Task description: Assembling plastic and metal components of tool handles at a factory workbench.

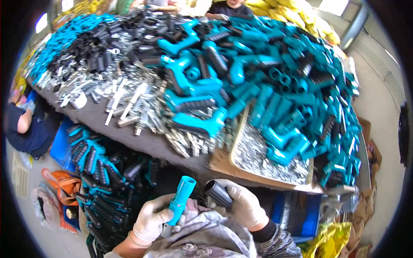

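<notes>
Both my hands wear pale gloves and are held close in front of my body, below the table's near edge. My left hand (154, 220) is closed around a teal plastic tube (183, 193), which tilts up with its open end at the top; a grey piece shows at its lower end. In my right hand (246, 205) is a black cylindrical sleeve (218, 193), its round open end pointing up and left toward the tube. The two parts are apart. The fingers under the black sleeve are partly hidden.
A big heap of teal handles (206, 88) and tubes covers the table, with metal pins (129, 103) at its near left. A tray of small metal pieces (254, 150) sits at the edge. Finished-looking handles (103, 172) pile up lower left. A blue crate (312, 215) stands right. Other people work around.
</notes>
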`<state>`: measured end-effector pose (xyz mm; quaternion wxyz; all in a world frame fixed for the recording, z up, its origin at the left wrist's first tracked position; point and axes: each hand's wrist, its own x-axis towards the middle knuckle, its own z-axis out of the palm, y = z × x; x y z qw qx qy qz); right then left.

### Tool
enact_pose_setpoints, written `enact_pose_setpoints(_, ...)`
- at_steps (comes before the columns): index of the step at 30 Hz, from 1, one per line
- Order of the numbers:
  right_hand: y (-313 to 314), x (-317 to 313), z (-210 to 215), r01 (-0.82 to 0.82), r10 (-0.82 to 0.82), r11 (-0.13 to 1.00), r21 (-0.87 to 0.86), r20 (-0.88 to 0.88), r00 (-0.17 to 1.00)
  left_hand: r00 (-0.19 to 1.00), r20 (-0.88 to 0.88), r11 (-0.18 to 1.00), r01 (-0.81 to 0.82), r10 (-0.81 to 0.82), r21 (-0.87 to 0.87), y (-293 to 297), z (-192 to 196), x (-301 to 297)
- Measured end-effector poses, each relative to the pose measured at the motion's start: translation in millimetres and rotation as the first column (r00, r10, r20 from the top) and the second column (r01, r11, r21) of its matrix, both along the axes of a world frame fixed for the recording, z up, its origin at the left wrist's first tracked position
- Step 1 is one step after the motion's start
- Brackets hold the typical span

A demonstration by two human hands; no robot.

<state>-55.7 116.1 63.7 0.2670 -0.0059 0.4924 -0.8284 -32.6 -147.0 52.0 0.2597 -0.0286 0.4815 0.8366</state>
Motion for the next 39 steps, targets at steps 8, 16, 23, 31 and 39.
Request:
enact_pose_setpoints(8,54,75,-32,0.3,-0.223,0.947,-0.111,0.443,0.868,0.976,-0.022,0.95,0.207,-0.218,-0.235,65,-14,39)
enact_pose_setpoints(16,70,89,-51,0.491,-0.473,0.826,-0.277,0.133,0.871,0.836,-0.15,0.764,0.39,-0.527,-0.514,103,1,41)
enact_pose_setpoints(23,66,95,-53,0.486,-0.46,0.774,-0.406,0.166,0.872,0.86,0.047,0.81,0.496,-0.508,-0.313,128,-6,47)
enact_pose_setpoints(31,53,98,-54,0.43,-0.435,0.901,-0.064,-0.127,0.892,0.887,0.314,0.941,0.311,-0.339,0.138,132,-22,46)
enact_pose_setpoints(39,84,98,-21,0.665,-0.024,0.577,0.474,-0.804,0.594,0.834,-0.179,0.781,0.383,-0.522,-0.494,135,-23,40)
